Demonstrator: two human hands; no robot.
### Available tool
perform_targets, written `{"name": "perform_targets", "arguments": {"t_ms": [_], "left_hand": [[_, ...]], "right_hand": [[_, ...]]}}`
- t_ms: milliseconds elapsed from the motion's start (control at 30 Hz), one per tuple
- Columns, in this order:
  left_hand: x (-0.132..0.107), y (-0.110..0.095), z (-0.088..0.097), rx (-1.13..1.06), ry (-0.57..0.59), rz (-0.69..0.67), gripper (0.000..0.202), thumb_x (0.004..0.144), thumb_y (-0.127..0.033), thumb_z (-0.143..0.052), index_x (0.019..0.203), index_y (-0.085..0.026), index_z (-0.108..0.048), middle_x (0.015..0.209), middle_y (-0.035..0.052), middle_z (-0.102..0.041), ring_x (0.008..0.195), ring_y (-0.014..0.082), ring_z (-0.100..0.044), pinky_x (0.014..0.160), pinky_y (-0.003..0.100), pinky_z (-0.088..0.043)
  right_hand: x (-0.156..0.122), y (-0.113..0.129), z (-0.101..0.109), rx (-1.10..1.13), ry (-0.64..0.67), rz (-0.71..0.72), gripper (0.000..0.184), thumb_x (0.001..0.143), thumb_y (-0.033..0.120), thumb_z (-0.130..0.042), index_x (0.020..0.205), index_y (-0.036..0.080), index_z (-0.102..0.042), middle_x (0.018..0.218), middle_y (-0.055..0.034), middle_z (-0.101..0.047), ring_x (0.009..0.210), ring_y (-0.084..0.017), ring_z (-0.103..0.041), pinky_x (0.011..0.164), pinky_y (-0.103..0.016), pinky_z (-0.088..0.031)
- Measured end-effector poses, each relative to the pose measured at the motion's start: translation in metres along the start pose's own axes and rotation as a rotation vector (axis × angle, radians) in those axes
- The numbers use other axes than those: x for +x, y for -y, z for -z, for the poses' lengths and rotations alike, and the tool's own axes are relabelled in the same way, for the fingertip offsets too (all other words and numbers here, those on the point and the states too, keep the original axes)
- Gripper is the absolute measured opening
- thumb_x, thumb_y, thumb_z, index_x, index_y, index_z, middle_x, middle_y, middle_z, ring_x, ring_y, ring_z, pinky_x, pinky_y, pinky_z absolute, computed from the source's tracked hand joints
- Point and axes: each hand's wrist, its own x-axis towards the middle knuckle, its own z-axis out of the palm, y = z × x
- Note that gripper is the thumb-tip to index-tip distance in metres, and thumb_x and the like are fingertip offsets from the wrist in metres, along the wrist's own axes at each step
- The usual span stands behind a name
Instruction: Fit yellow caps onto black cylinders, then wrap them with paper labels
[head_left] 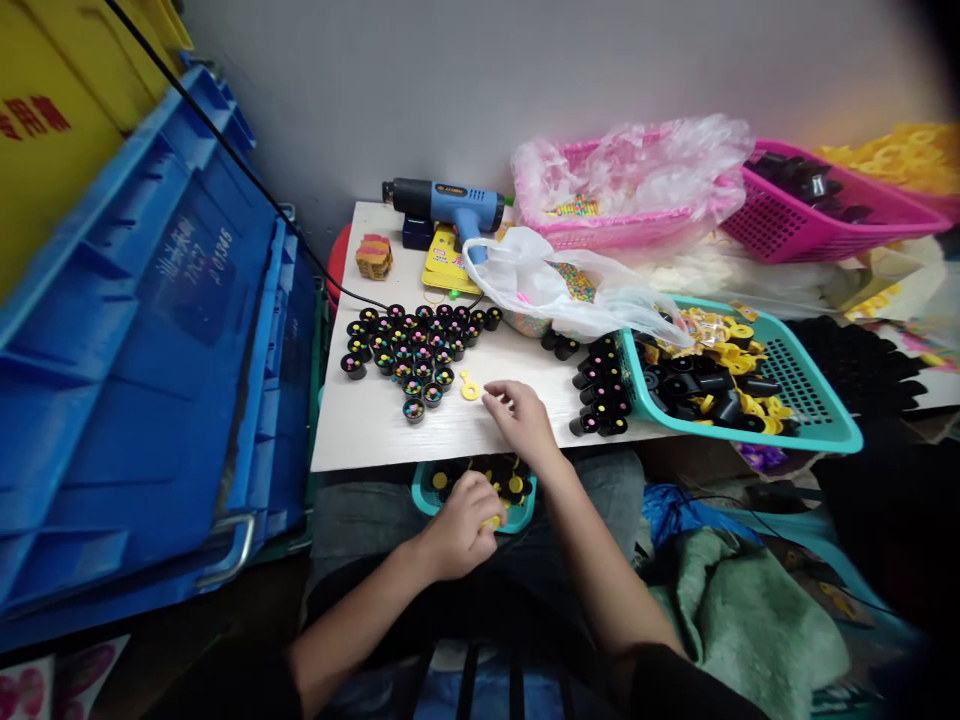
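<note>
My left hand [463, 525] is closed above a small turquoise basket [421, 492] on the lap. A round yellow part [491, 522] shows between its fingers, the rest of it hidden. My right hand [519, 420] reaches over the table edge, fingers bent and slightly apart, with nothing seen in them. Just left of its fingertips lies a flat yellow ring with a small tab [470, 389]. Beyond that stand several small black cups [405, 350] holding coloured beads. Black and yellow pieces fill the lap basket.
A blue heat gun [450, 203] lies at the back. A white plastic bag of beads [540, 275] sits mid-table. At right are more black cups [602, 385], a larger turquoise basket [825, 425] and pink baskets [825, 230]. Blue crates [150, 330] stand at left; a black cord [247, 165] crosses there.
</note>
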Motion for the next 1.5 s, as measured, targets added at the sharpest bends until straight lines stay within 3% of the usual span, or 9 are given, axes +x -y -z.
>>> {"name": "perform_targets", "arguments": {"t_ms": [133,267,433,567,767,900,1100,1300,1500], "left_hand": [[-0.006,0.017,-0.012,0.145,-0.018,0.009,0.025,0.083,-0.017,-0.049,0.104,-0.019,-0.063,0.108,0.0108,-0.064,0.11,0.0267,-0.052,0.094,0.046,-0.045],[-0.013,0.025,0.014,0.328,-0.378,-0.097,0.018,0.084,-0.014,-0.054,0.099,-0.022,-0.06,0.095,0.0055,-0.065,0.096,0.0205,-0.059,0.09,0.037,-0.047],[-0.002,0.048,0.05,0.521,-0.802,0.433,0.043,0.08,-0.031,-0.064,0.117,-0.013,-0.049,0.107,0.0153,-0.058,0.107,0.0311,-0.052,0.095,0.05,-0.04],[0.011,0.056,0.056,0.511,-0.737,0.604,0.03,0.078,-0.036,-0.066,0.1,-0.018,-0.057,0.098,0.0099,-0.063,0.102,0.0306,-0.055,0.093,0.046,-0.042],[0.02,0.054,0.055,0.499,-0.766,0.67,0.032,0.076,-0.036,-0.068,0.101,-0.02,-0.059,0.099,0.0091,-0.068,0.102,0.0309,-0.058,0.092,0.048,-0.041],[0.017,0.049,0.055,0.304,-0.804,0.561,0.027,0.079,-0.029,-0.065,0.102,-0.018,-0.057,0.104,0.0109,-0.067,0.104,0.0282,-0.059,0.094,0.046,-0.043],[0.001,0.012,0.057,-0.345,-0.263,0.294,0.029,0.089,-0.029,-0.055,0.117,-0.022,-0.049,0.114,0.0077,-0.059,0.103,0.0203,-0.059,0.089,0.034,-0.048],[0.001,-0.002,0.047,-0.768,-0.201,0.312,0.033,0.092,-0.042,-0.051,0.119,-0.025,-0.044,0.103,0.0035,-0.055,0.083,0.0154,-0.057,0.075,0.03,-0.05],[-0.002,-0.006,0.045,-0.528,-0.184,0.318,0.04,0.094,-0.045,-0.044,0.127,-0.023,-0.041,0.114,0.0071,-0.052,0.097,0.021,-0.053,0.085,0.034,-0.045]], "right_hand": [[0.035,0.004,-0.03,-0.191,0.046,-0.031,0.04,0.08,0.023,-0.063,0.118,0.012,-0.06,0.11,-0.0157,-0.063,0.108,-0.028,-0.052,0.098,-0.041,-0.038],[0.04,-0.002,-0.035,-0.125,0.053,-0.122,0.039,0.074,0.014,-0.064,0.113,0.009,-0.063,0.105,-0.0168,-0.063,0.103,-0.028,-0.054,0.095,-0.041,-0.039],[0.014,-0.016,-0.005,0.047,0.054,-0.211,0.018,0.08,0.027,-0.058,0.087,0.014,-0.069,0.082,-0.0069,-0.066,0.075,-0.018,-0.059,0.073,-0.032,-0.046],[-0.026,-0.017,0.016,0.386,0.039,-0.337,0.033,0.075,0.044,-0.065,0.092,0.016,-0.069,0.069,-0.0006,-0.064,0.055,-0.011,-0.052,0.054,-0.025,-0.04],[-0.059,-0.009,0.008,0.89,0.052,-0.511,0.03,0.065,0.038,-0.078,0.084,0.017,-0.067,0.059,0.0025,-0.062,0.052,-0.009,-0.053,0.052,-0.022,-0.04],[-0.059,0.005,-0.004,0.974,0.046,-0.494,0.027,0.066,0.037,-0.078,0.078,0.017,-0.066,0.058,0.0024,-0.062,0.052,-0.009,-0.054,0.054,-0.022,-0.042],[-0.061,0.035,-0.001,0.964,0.117,-0.438,0.026,0.066,0.035,-0.079,0.079,0.018,-0.063,0.059,0.0043,-0.061,0.048,-0.007,-0.052,0.049,-0.02,-0.04],[-0.065,0.041,0.003,0.979,0.152,-0.413,0.034,0.067,0.032,-0.079,0.09,0.021,-0.057,0.052,0.0103,-0.052,0.044,-0.005,-0.045,0.046,-0.017,-0.035],[-0.069,0.041,-0.001,0.974,0.118,-0.407,0.035,0.067,0.034,-0.079,0.089,0.022,-0.055,0.053,0.0101,-0.051,0.044,-0.006,-0.045,0.046,-0.019,-0.036]]}}
